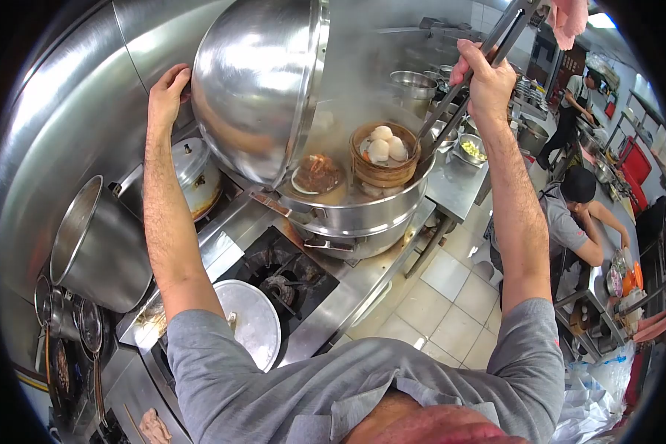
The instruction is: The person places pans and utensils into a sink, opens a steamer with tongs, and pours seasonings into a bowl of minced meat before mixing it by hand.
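I'm seeing right grip (pixel 490 80) clenching tongs (pixel 516 31), likely distancing it from heat; tips reaching basket (pixel 385 177) at mouth of pot (pixel 370 220). Left grip (pixel 170 87) sitting against tilted lid (pixel 255 89), seemingly holding pot open; I cannot tell its closure.

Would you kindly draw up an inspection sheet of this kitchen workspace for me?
Surface: steel counter with an exposed burner.
Job's things: domed lid tilted up beside the open steamer; bamboo basket holding white dumplings; steam rising.
Clutter: large pot and flat round lid at the left.
Hands: left hand at the domed lid's outer side, grip partly hidden; right hand grips tongs reaching to the basket's side.
Cables: nothing seen.
Surroundings: tiled floor; a person in a dark cap leaning at a counter on the right, another person farther back.
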Motion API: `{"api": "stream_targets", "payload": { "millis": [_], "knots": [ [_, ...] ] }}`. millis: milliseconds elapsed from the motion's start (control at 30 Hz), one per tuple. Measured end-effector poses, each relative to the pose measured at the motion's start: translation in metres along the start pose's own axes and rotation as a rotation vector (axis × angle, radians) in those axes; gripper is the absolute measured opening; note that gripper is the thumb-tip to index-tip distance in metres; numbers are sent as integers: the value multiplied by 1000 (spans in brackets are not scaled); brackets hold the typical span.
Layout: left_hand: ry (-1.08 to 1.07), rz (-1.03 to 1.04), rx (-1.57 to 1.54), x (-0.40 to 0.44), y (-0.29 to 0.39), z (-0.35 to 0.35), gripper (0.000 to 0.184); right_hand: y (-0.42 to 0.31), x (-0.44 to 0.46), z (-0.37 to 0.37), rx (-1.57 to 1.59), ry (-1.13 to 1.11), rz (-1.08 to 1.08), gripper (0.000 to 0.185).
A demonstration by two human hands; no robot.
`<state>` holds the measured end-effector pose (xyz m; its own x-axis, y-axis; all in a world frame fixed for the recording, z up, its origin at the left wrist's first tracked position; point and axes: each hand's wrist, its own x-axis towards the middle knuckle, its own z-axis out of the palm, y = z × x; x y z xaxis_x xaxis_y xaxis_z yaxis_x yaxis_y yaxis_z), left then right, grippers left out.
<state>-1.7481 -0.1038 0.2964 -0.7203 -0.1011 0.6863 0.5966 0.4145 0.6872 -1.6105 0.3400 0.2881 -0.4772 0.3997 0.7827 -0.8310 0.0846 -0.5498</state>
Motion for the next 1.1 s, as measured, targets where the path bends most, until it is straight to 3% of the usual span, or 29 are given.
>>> {"api": "stream_targets", "payload": {
  "millis": [667,733,1100],
  "knots": [
    [-15,11,-8,-5,9,6,41,-9,-5,2,-86,55,-85,14],
    [-24,27,14,-5,10,7,42,-11,1,0,72,24,-121,14],
    [-8,47,82,-10,24,15,44,9,-13,7,-54,4,3,14]
  ]
}}
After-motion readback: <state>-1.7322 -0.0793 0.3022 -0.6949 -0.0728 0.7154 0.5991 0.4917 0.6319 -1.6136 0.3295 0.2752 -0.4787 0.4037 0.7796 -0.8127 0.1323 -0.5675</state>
